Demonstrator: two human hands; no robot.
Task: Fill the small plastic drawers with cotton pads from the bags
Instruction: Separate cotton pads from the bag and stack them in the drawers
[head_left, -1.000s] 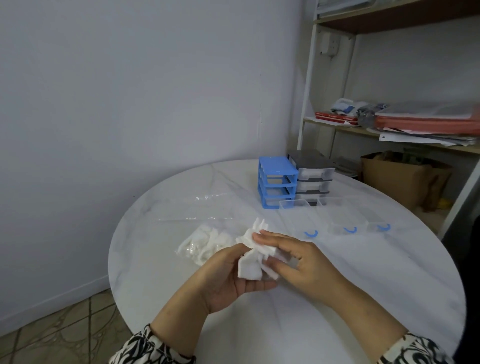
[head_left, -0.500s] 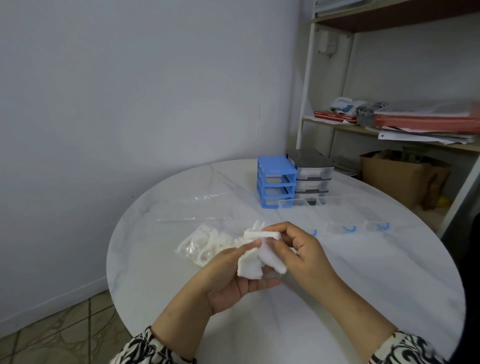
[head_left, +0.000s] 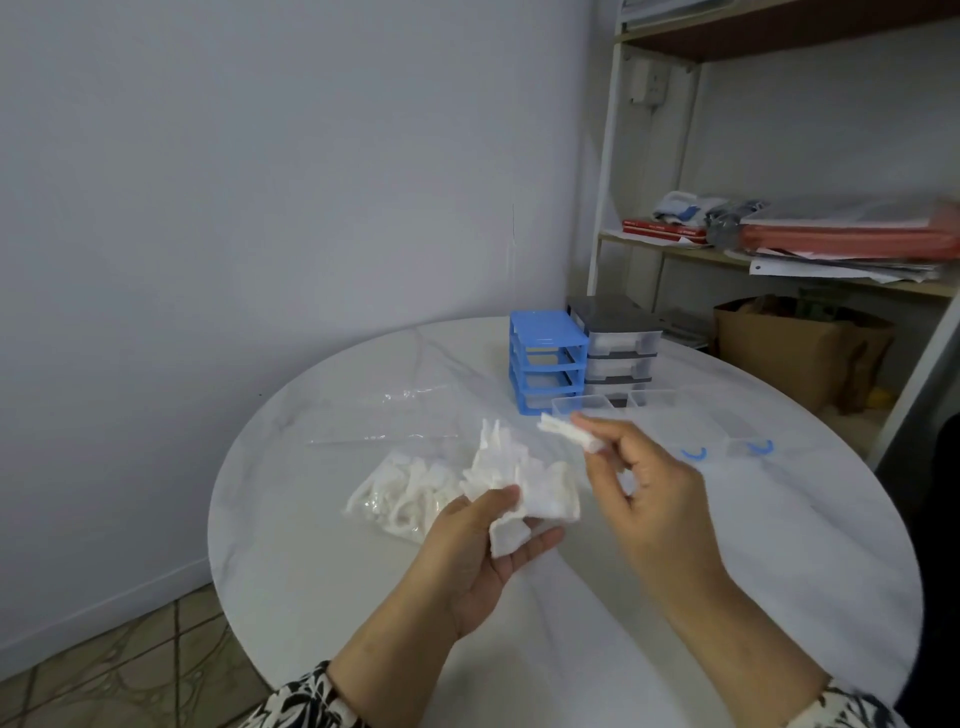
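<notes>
The left hand is raised above the near middle of the round white marble worktop, palm up, its grip closed with the thumb pressing a loose bunch of white cotton pads against the fingers. The right hand is just to the right of it and slightly farther, its grip pinching a small stack of cotton pads between thumb and fingertips, the stack pointing left and away, apart from the bunch in the left hand. On the worktop left of the hands lies a clear plastic bag of cotton pads, and beyond it an empty-looking clear bag lies flat. At the far side of the worktop stands a blue drawer frame with its slots open, touching a grey drawer unit on its right whose clear drawers are in place. In front of these, just beyond the right hand, clear plastic drawers with blue handles lie side by side on the worktop; whether they hold pads cannot be told. A shelf unit with papers stands at far right
</notes>
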